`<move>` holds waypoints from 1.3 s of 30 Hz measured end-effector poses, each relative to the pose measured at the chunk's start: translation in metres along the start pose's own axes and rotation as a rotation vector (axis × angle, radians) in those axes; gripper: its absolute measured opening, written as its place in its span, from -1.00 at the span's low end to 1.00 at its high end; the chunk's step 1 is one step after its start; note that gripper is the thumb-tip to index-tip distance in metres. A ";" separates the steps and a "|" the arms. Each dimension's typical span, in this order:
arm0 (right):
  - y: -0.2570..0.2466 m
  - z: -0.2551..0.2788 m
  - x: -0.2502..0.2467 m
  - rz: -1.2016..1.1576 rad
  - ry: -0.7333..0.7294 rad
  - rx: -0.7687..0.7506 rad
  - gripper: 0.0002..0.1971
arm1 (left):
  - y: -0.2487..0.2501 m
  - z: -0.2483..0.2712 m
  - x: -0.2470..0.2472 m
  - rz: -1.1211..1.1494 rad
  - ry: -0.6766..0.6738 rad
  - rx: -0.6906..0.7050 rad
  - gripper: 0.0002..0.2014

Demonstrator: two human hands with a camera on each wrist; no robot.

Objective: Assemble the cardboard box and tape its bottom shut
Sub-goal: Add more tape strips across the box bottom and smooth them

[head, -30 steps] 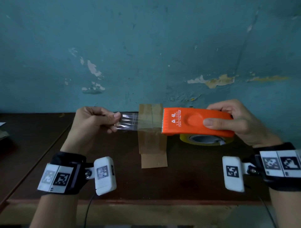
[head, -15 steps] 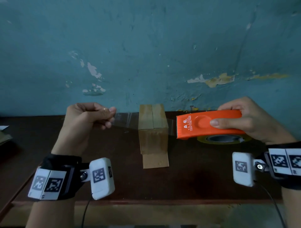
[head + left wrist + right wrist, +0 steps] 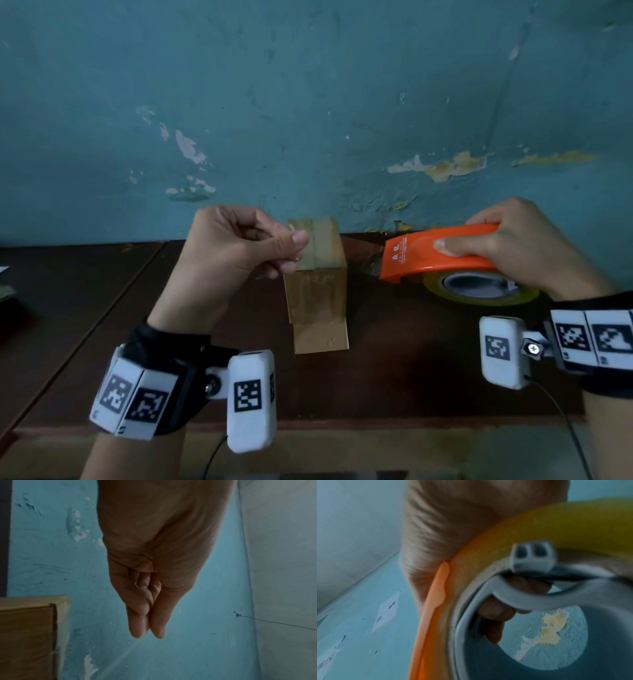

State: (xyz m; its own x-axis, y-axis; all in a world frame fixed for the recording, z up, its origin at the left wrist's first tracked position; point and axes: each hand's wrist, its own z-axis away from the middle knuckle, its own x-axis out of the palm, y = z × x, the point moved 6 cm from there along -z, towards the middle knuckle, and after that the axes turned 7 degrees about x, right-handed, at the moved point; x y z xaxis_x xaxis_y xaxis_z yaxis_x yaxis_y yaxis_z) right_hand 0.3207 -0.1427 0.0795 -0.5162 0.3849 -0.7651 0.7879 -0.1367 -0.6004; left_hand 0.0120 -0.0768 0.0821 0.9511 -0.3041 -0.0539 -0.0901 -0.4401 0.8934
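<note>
A small cardboard box (image 3: 317,284) stands on the dark wooden table (image 3: 411,363), its two top flaps meeting in a seam and one flap (image 3: 321,338) lying flat toward me. My left hand (image 3: 297,249) pinches the end of a clear tape strip at the box's top left edge; in the left wrist view thumb and forefinger (image 3: 139,630) press together beside the box (image 3: 27,635). The strip over the box top is barely visible. My right hand (image 3: 462,236) grips the orange tape dispenser (image 3: 428,257) with its yellow roll (image 3: 479,294), held right of the box. Fingers (image 3: 494,614) curl inside the roll's core.
A peeling blue wall (image 3: 308,102) rises directly behind the box. The table's front edge (image 3: 308,425) runs just past my wrists. Some flat items (image 3: 6,294) lie at the far left edge of the table.
My left hand has carried the tape end rightward to the box's top left edge. The dispenser has drawn away to the right, off the box top.
</note>
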 end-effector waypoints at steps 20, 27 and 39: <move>0.030 -0.001 -0.003 0.173 0.329 0.506 -0.44 | 0.004 -0.001 -0.003 0.061 0.012 0.033 -0.78; 0.049 -0.012 0.030 0.273 0.063 0.578 -0.47 | 0.006 0.004 0.018 0.221 -0.162 0.009 -0.88; 0.049 -0.009 0.072 0.488 -0.371 0.546 -0.30 | 0.021 0.005 0.013 0.393 -0.257 0.113 -0.79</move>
State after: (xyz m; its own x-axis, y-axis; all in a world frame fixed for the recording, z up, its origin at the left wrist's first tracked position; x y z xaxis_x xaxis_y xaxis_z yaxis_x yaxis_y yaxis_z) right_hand 0.3255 -0.1135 -0.0030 -0.3110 -0.1467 -0.9390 0.7273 -0.6728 -0.1357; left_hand 0.0215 -0.0940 0.0976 0.7364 -0.6582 0.1568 -0.4729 -0.3350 0.8149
